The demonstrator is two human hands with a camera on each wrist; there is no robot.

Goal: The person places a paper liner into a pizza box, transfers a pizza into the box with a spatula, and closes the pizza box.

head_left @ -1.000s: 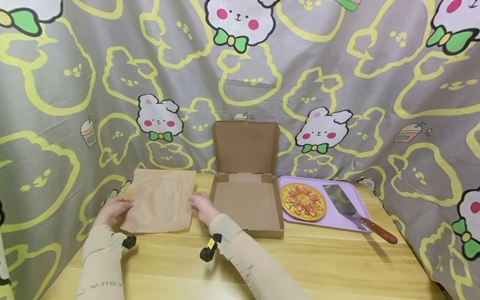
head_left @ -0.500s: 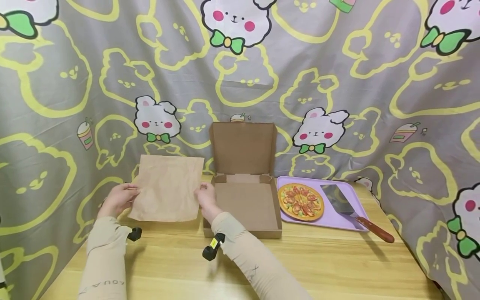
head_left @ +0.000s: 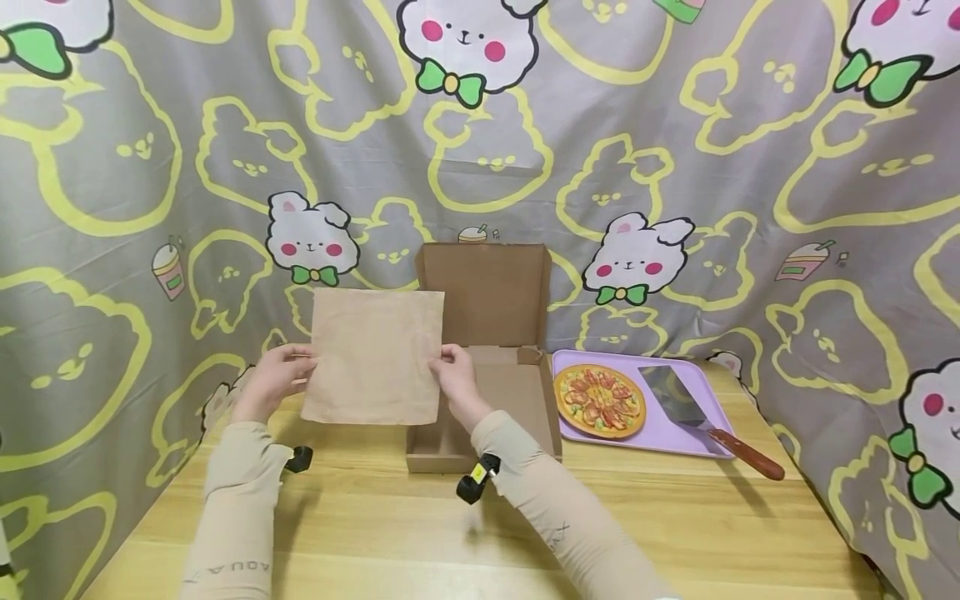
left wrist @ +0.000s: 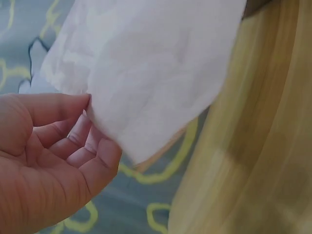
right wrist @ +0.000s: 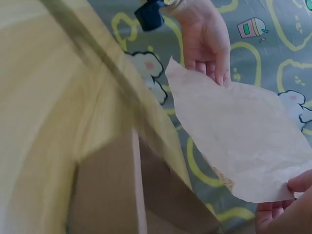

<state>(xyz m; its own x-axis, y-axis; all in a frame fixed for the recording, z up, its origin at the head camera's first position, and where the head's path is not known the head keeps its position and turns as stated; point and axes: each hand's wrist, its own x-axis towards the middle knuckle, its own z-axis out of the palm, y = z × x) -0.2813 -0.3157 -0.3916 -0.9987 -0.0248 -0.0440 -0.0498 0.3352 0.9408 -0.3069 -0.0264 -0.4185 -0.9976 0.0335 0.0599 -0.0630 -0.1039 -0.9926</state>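
Observation:
A square sheet of brown paper point(head_left: 375, 357) hangs in the air between the two hands, over the left part of an open cardboard box point(head_left: 525, 400). The left hand point(head_left: 279, 379) pinches its left edge; in the left wrist view thumb and fingers of that hand point(left wrist: 63, 151) grip the paper point(left wrist: 151, 73) near a corner. At the opposite edge the right hand point(head_left: 459, 379) pinches it, and the right wrist view shows both hands on the sheet point(right wrist: 239, 131). The box's lid point(head_left: 498, 292) stands upright, partly behind the paper.
Right of the box lies a purple tray point(head_left: 660, 437) with a pizza point(head_left: 600, 401) and a metal spatula point(head_left: 675, 398), whose wooden handle point(head_left: 746, 454) sticks out over the tray's edge. A patterned curtain point(head_left: 495, 125) hangs behind the wooden table point(head_left: 375, 533).
Both hands have raised the paper and moved it right, so that it now covers part of the box and its lid in the head view. The tray and its contents have stayed put.

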